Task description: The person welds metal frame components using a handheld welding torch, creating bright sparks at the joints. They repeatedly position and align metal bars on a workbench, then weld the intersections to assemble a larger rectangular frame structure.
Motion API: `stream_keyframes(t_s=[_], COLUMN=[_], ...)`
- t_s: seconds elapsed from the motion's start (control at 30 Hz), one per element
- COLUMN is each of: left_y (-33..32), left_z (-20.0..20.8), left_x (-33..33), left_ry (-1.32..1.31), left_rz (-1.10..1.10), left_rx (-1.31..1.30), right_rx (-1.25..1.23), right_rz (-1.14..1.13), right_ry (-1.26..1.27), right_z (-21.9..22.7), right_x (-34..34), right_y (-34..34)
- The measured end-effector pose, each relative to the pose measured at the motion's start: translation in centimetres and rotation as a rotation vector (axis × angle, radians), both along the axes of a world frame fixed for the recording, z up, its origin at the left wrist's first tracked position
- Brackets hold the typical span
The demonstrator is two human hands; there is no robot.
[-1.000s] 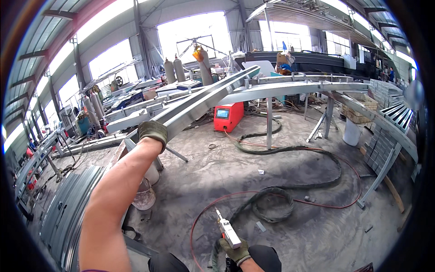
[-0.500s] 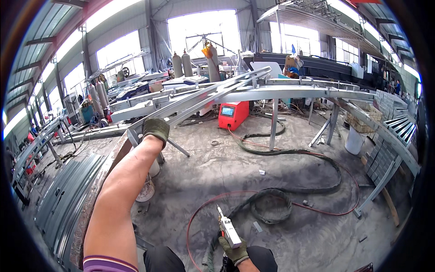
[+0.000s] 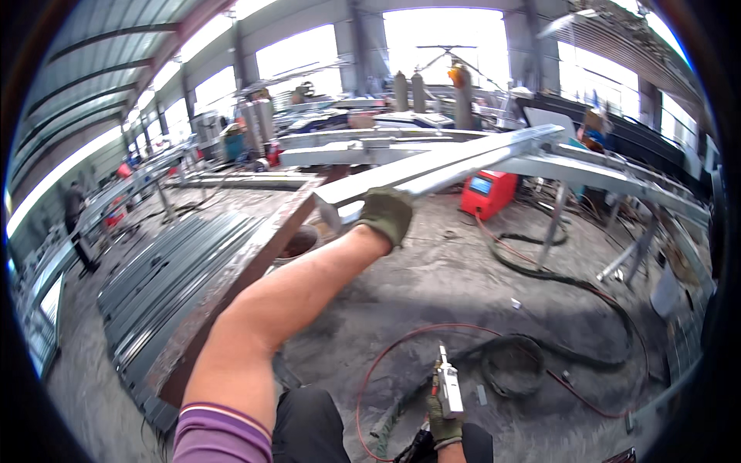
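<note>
My left hand (image 3: pixel 386 214), in a dark green work glove, reaches forward with its fingers closed over the near end of a long silver metal profile (image 3: pixel 451 160). The profile slants away to the far right; its near end lies by a rusty brown beam (image 3: pixel 231 297). Low in front of my knees, my right hand (image 3: pixel 444 423), also gloved, is wrapped round the grip of a white handheld welding gun (image 3: pixel 450 392). The gun's metal nozzle points forward, away from me. Its fingers are partly hidden by the gun body.
A red machine with a screen (image 3: pixel 490 193) stands on the floor beneath the metal frame (image 3: pixel 602 170). A dark sheathed cable (image 3: pixel 571 282) and a thin red hose loop across the floor. Long metal strips (image 3: pixel 177 270) are stacked at left. Another person (image 3: pixel 75 224) stands far left.
The view has turned left, so the scene sits further right. My left hand stays on the profile's near end, and my right hand still holds the welding gun.
</note>
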State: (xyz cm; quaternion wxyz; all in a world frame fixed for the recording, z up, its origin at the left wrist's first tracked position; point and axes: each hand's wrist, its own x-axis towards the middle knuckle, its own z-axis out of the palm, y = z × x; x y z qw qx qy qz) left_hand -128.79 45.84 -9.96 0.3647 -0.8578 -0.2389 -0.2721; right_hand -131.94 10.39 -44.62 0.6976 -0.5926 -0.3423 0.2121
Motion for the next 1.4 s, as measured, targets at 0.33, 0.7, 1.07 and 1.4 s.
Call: stream_keyframes(t_s=[0.33,0.7,1.07,1.4], left_y=[8.2,2.2,1.4,0.0], left_z=[9.4,7.3,2.7,0.2], left_x=[-3.8,-4.3,-2.9,2.1], left_ry=[0.018,0.024,0.078,-0.074], left_rz=[0.175,0.165,0.266,0.111], left_rx=[-0.974,-0.753,0.199,0.175], right_rx=[0.084,-0.301,-0.123,-0.164], right_rz=[-0.066,-0.120,-0.102,-0.297], right_ry=[0.103,-0.104,0.079,-0.247], right_z=[2.4,0.0,-3.6,-1.3], right_x=[-2.0,-1.4,-1.6,-2.6], right_y=[-0.1,-0.5,0.4,-2.1])
